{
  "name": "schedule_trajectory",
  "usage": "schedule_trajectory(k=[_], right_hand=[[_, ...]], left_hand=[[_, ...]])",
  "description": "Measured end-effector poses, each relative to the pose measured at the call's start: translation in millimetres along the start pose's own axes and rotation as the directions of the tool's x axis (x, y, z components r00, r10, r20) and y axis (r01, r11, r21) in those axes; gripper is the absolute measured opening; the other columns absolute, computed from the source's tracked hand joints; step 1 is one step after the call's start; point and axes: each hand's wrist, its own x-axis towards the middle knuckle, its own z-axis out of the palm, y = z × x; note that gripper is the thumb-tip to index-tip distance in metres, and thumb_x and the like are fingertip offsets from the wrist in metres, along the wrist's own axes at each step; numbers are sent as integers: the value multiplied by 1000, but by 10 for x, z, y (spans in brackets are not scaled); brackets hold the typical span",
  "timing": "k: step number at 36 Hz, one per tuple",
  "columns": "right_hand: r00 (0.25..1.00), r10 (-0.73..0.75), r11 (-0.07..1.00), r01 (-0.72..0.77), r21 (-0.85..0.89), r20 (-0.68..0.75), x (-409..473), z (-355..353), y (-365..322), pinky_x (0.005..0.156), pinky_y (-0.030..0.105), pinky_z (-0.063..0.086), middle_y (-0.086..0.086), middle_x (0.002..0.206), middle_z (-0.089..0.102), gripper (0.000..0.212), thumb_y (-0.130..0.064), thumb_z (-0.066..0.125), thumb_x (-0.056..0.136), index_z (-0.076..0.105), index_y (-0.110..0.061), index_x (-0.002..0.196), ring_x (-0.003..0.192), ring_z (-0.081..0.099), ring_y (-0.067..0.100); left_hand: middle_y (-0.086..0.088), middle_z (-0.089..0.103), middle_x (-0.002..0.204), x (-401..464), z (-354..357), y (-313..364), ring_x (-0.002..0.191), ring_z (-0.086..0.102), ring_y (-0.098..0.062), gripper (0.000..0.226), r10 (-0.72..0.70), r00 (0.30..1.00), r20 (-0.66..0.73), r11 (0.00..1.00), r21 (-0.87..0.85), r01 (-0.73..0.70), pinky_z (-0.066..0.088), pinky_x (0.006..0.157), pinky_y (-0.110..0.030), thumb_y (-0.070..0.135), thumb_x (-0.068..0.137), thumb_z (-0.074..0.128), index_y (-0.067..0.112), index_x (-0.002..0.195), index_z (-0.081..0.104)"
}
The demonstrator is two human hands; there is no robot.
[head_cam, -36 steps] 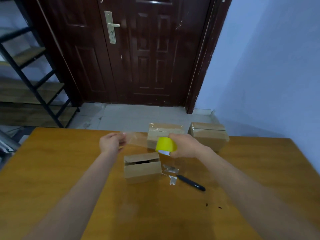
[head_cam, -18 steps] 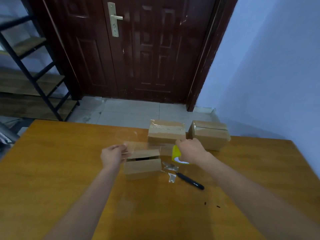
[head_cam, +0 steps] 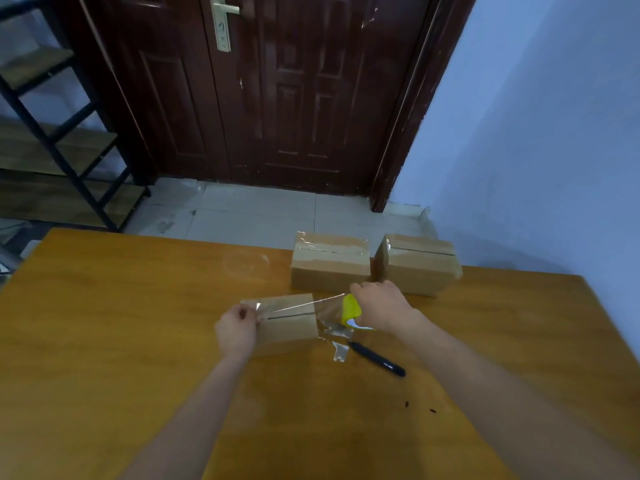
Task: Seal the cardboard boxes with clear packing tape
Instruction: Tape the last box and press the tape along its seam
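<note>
Head view, stock as it lies.

Item: left hand (head_cam: 236,328), fingers pinching the free end of the tape (head_cam: 294,306) at the left end of the box (head_cam: 287,323).

Item: right hand (head_cam: 382,308), curled round the yellow roll (head_cam: 350,308), just off the box's right end.

Item: tape, one clear strip stretched between my two grips, running left to right. It lies directly above the slit in the box top and along the same line, the box's long axis. Whether it touches the cardboard yet I cannot tell.

Item: box, unsealed, directly under the strip, between my hands; the left hand is against it, the right a little clear.

Judgement: the next move is straight down, both ends lowered together, so that the strip covers the slit.

Item: two more boxes (head_cam: 330,263), (head_cam: 417,263), beyond my right hand, tape already showing on their tops.

Item: black pen (head_cam: 377,359) and tape scraps (head_cam: 337,341) on the table (head_cam: 121,323), nearer me than the roll.
</note>
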Motion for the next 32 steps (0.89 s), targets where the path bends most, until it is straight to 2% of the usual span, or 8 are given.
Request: schedule_trajectory(k=[2,5,11,15,19,23,27,32], right_hand=[[1000,-2,1000,2,-6,6,36,4,8,77,33,38,7,103,61,34,-30,58,85,49,-11,112,92,59,26],[1000,-8,1000,9,-13,20,101,11,13,76,33,38,6,102,62,34,-30,58,85,49,-11,112,92,60,25],[997,-62,997,64,-43,42,245,27,-74,76,33,36,6,105,61,36,-32,59,87,48,-12,114,95,59,26],[992,-90,994,95,-56,86,331,36,-154,85,36,39,6,108,60,36,-26,59,87,49,-12,119,100,58,27],[989,-109,990,117,-80,104,404,64,-198,85,36,38,6,104,60,38,-28,59,86,49,-13,120,96,58,26],[987,-127,985,137,-106,97,463,85,-227,83,36,36,5,107,61,40,-30,62,86,48,-14,120,100,59,26],[984,-136,982,149,-120,113,501,106,-284,87,37,38,4,106,61,39,-28,64,85,49,-16,119,99,59,25],[983,-132,982,148,-122,128,506,191,-308,86,37,37,5,104,61,36,-28,64,85,50,-16,115,97,59,25]], left_hand=[[-18,65,82,-9,1,4,76,56,-31,22,74,997,29,989,127,-77,36,64,-35,10,95,49,-4,85,64],[-22,66,85,73,-23,-11,81,59,-36,22,97,994,40,981,164,-102,41,67,-38,10,93,50,-4,83,63],[-12,66,86,135,-53,-143,81,68,-26,27,-39,998,55,967,-250,52,55,80,-41,18,100,43,12,75,49],[-12,61,83,106,-37,-194,76,67,-22,27,-64,998,14,901,-428,64,57,68,-20,20,102,41,10,76,43],[-14,56,84,73,-47,-238,79,63,-25,25,-82,997,3,860,-506,72,56,67,-15,13,102,39,8,77,41],[-8,48,75,37,-83,-203,73,60,-18,27,-96,995,13,807,-584,85,55,62,-14,11,101,39,9,74,39],[-13,57,77,36,-121,-201,68,70,-15,28,-98,993,63,738,-665,115,57,64,-18,7,101,36,11,74,36],[-4,66,61,32,-137,-215,74,71,-20,28,-95,990,106,664,-734,143,58,71,-22,3,99,37,11,72,37]])
